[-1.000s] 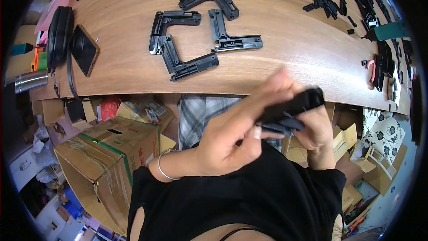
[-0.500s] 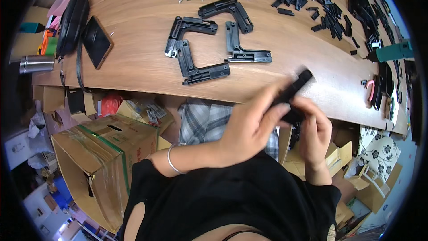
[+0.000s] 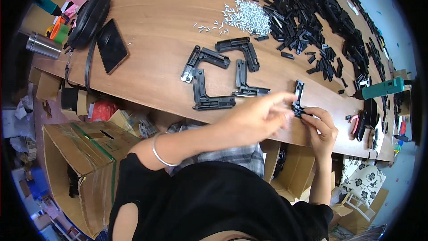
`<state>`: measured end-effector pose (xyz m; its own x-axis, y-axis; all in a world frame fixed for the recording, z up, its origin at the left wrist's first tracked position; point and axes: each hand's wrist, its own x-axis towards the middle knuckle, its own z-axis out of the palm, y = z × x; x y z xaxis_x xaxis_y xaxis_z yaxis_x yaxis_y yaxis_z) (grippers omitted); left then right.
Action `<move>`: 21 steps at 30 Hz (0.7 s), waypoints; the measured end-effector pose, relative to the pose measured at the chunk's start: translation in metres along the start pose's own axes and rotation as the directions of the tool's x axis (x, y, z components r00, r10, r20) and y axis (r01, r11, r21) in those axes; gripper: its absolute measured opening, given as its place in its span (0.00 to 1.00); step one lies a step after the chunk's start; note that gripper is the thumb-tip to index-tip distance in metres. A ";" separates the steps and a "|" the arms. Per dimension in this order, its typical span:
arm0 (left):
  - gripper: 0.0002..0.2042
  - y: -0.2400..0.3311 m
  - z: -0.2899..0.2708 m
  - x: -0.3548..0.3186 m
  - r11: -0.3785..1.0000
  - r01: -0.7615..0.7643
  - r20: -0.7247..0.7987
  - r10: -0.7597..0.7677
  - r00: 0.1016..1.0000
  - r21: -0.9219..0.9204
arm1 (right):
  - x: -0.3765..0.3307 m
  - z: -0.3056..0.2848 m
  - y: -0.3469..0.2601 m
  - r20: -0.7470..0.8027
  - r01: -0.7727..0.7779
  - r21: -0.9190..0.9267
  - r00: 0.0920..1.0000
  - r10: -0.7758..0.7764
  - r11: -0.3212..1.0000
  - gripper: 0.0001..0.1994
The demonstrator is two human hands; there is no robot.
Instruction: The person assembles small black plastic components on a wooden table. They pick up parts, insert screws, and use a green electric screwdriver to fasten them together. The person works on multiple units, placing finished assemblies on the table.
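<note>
A black L-shaped plastic bracket (image 3: 298, 98) is at the near right part of the table, one arm pointing away from me. My right hand (image 3: 323, 129) pinches its near corner between thumb and fingers. Just left of it is my left hand (image 3: 267, 118), fingers apart and slightly blurred, with nothing seen in them; whether a fingertip touches the bracket I cannot tell. Several similar L-shaped brackets lie left of my hands, among them one at the back (image 3: 243, 49), one at the left (image 3: 192, 62), one in front (image 3: 214, 101) and one partly behind my left hand (image 3: 243, 80).
Beyond the brackets lie a heap of small silver pins (image 3: 252, 17) and a large pile of black parts (image 3: 296, 13). A teal power screwdriver (image 3: 381, 90) and pink-handled pliers (image 3: 354, 124) are at right. A phone (image 3: 112, 47) and black case (image 3: 90, 18) lie left. Below stands a cardboard box (image 3: 80, 151).
The bracket, blurred in both hands near the table edge before, is now farther out over the table in my right hand. My left hand has come off it. The whole view has shifted.
</note>
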<state>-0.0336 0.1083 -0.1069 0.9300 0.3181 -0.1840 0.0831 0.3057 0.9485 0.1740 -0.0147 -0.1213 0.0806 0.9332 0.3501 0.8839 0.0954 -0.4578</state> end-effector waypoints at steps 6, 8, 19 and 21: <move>0.13 0.010 -0.082 0.023 0.100 0.125 -0.159 0.692 0.704 0.987 | 0.077 -0.011 0.004 0.036 -0.067 0.061 0.997 0.065 0.996 0.06; 0.13 0.011 -0.094 0.035 0.041 0.227 -0.210 0.565 0.798 0.973 | 0.124 0.003 0.014 -0.024 -0.120 0.095 0.992 0.123 0.988 0.06; 0.15 0.041 -0.103 0.008 0.416 -0.002 -0.298 0.654 0.695 0.909 | 0.309 0.105 0.049 -0.069 -0.203 -0.465 0.979 0.193 0.862 0.07; 0.12 0.049 -0.099 -0.009 0.653 -0.183 -0.388 0.625 0.677 0.735 | 0.319 0.114 0.067 -0.095 -0.226 -0.552 0.973 0.208 0.803 0.10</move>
<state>-0.0730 0.2091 -0.0846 0.5433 0.7544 0.3684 0.1472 -0.5176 0.8429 0.2060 0.3291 -0.1333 0.3066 0.8952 0.3234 0.9455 -0.3255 0.0044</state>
